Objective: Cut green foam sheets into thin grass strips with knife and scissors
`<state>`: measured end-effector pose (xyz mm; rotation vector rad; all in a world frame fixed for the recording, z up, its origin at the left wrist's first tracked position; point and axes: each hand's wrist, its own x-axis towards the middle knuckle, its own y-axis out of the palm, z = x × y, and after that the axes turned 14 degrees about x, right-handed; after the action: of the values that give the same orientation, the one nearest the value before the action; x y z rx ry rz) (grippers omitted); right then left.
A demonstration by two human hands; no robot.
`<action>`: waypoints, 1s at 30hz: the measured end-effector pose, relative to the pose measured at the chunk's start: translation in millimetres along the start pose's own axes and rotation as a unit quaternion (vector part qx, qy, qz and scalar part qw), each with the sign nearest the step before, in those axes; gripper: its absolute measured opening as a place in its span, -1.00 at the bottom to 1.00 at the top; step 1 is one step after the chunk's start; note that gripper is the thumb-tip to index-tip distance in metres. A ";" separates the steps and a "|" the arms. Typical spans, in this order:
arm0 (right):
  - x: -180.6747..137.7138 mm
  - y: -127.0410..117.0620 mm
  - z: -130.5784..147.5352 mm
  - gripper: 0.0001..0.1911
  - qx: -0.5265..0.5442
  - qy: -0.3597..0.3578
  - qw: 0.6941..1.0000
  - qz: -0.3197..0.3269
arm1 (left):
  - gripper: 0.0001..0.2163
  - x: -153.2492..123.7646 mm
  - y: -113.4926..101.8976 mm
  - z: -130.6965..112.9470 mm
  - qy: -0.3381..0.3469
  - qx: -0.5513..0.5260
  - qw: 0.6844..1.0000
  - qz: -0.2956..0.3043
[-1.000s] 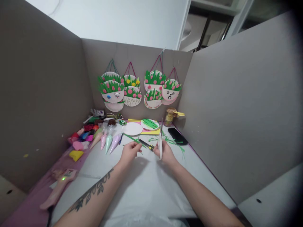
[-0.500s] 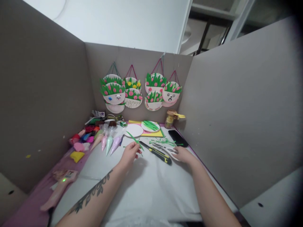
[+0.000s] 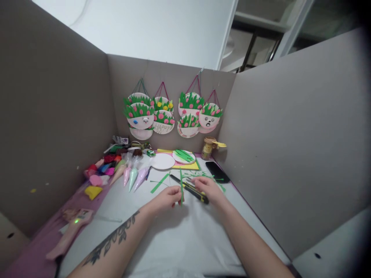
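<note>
My left hand (image 3: 173,196) pinches a narrow green paper strip (image 3: 181,179) that stands nearly upright above the white table covering. Close to it, on the right, my right hand (image 3: 208,189) is closed around a pair of scissors (image 3: 189,180); the hand hides most of them and only a bit of blade shows. A black and yellow utility knife (image 3: 189,188) lies between and behind the hands, partly covered by the right one. Left of the knife, another green strip (image 3: 160,183) rests on the table. Thin green scraps (image 3: 213,175) are scattered behind my right hand.
At the back are a white paper plate (image 3: 162,161) and another plate with green strips (image 3: 184,156). A phone (image 3: 217,172) and a jar (image 3: 207,148) stand right. Piping bags (image 3: 141,178), coloured clay packs (image 3: 93,192) and a pink glue gun (image 3: 71,233) lie left.
My right hand has taken up the scissors and moved left toward my left hand. The left hand has shifted right and nearer, its strip turned upright. A green strip now shows lying on the table.
</note>
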<state>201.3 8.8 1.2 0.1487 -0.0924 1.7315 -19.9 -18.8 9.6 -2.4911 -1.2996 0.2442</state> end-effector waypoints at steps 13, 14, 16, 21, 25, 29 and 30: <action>10.5 81.5 8.4 -0.71 0.212 0.079 0.973 0.034 | -0.72 -1.3 -28.6 1.1 0.014 0.020 1.000 0.004; 9.3 83.4 6.8 -0.72 0.202 0.064 0.977 0.026 | -0.72 -0.7 -28.5 3.0 0.007 0.027 1.000 -0.003; 6.9 86.7 3.6 -0.73 0.180 0.042 0.983 0.010 | -0.71 1.2 -26.8 7.3 -0.002 0.039 0.999 -0.032; 4.3 91.6 -3.6 -0.77 0.137 0.012 0.990 -0.008 | -0.71 5.5 -19.9 13.7 -0.043 0.065 0.992 -0.097; 5.1 93.2 -10.0 -0.79 0.133 -0.016 0.991 -0.029 | -0.71 7.4 -19.9 13.3 -0.038 0.035 0.990 -0.131; 4.7 95.5 -15.5 -0.78 0.135 -0.037 0.990 -0.037 | -0.69 9.1 -19.8 13.4 -0.036 -0.011 0.981 -0.191; 4.4 96.3 -16.3 -0.77 0.136 -0.036 0.989 -0.034 | -0.68 9.5 -18.9 13.5 -0.036 -0.019 0.980 -0.196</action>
<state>104.9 -0.4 -12.0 0.4112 0.0968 1.6638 -33.0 1.9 3.7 -2.2101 -1.8032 0.2176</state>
